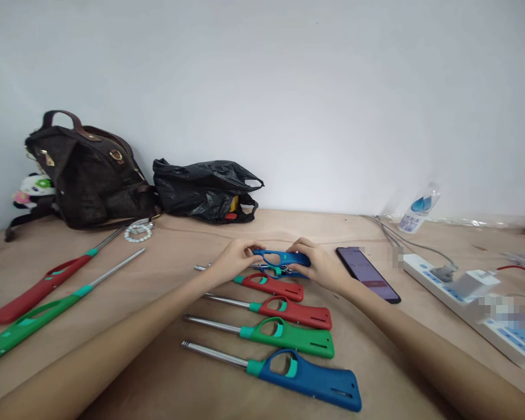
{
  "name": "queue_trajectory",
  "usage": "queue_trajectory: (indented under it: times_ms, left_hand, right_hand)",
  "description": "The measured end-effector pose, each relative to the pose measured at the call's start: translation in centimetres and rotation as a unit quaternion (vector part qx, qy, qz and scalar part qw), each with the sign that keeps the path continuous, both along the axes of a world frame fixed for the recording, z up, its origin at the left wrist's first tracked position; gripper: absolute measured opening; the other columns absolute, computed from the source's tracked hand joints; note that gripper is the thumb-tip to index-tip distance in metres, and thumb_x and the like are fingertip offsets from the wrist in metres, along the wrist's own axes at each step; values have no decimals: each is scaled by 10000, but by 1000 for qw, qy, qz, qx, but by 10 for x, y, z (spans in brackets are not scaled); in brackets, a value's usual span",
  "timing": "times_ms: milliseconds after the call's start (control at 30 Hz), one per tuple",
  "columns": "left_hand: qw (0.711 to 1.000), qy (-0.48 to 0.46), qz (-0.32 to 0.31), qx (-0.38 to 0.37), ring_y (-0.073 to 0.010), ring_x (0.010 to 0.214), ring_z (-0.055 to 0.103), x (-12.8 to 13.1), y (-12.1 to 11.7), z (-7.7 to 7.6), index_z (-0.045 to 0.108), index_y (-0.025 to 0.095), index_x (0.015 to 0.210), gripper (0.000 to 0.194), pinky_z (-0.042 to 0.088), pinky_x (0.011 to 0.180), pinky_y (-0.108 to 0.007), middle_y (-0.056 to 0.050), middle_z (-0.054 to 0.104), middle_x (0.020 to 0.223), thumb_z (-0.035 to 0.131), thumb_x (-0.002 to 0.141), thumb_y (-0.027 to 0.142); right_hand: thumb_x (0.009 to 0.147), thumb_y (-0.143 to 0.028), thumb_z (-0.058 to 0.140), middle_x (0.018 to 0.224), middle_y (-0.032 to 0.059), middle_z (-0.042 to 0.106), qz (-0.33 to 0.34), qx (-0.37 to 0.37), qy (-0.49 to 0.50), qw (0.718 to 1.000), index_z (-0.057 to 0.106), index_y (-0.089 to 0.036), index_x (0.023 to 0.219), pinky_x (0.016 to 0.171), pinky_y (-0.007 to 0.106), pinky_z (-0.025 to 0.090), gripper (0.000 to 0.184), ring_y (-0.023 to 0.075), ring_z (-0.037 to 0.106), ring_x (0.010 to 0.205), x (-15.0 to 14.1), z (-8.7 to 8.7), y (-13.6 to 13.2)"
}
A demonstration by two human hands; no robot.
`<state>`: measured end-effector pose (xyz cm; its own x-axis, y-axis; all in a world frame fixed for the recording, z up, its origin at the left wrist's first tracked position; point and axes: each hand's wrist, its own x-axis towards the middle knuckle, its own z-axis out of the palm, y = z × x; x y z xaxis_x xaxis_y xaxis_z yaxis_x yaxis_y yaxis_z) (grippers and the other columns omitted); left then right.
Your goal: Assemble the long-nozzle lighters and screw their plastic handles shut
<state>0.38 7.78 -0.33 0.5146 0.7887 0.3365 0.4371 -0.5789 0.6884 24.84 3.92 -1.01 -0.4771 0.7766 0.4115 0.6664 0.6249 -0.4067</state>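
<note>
Both my hands meet over a blue lighter handle point(284, 258) at the middle of the table. My left hand point(234, 261) pinches its left end, fingers closed. My right hand point(317, 262) grips its right end, fingers curled around it. Just below lies a row of long-nosed lighters: a red one point(273, 286), a second red one point(295, 311), a green one point(295, 337) and a blue one point(312, 379), all with metal tubes pointing left.
A red lighter point(35, 289) and a green lighter point(30, 321) lie at the left. A brown bag point(87, 172), a black plastic bag point(205, 189) and a bead bracelet point(139, 232) sit at the back. Phone point(367, 273), power strip point(472, 303) and cables lie right.
</note>
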Motion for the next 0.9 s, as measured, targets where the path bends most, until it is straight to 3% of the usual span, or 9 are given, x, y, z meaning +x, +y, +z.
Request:
queue_trajectory:
  times_ms: [300,900]
  left_hand:
    - [987,95,-78,99,-196,902,648,-10,6,-17,694,171,996,207,471,847,-286,-54,720,981,574,828,181]
    - [986,121,-77,88,-187,888,636,-8,5,-21,694,157,975,178,456,827,-266,-47,711,952,596,827,144]
  right_hand:
    - [747,-160,691,993,73,587,-7,-75,10,997,639,-164,976,830,326,459,235,211,558,952,-1,-12,4]
    - [718,-154,717,951,63,592,-3,-107,10,994,660,-152,969,746,298,450,257,189,569,858,2,-15,7]
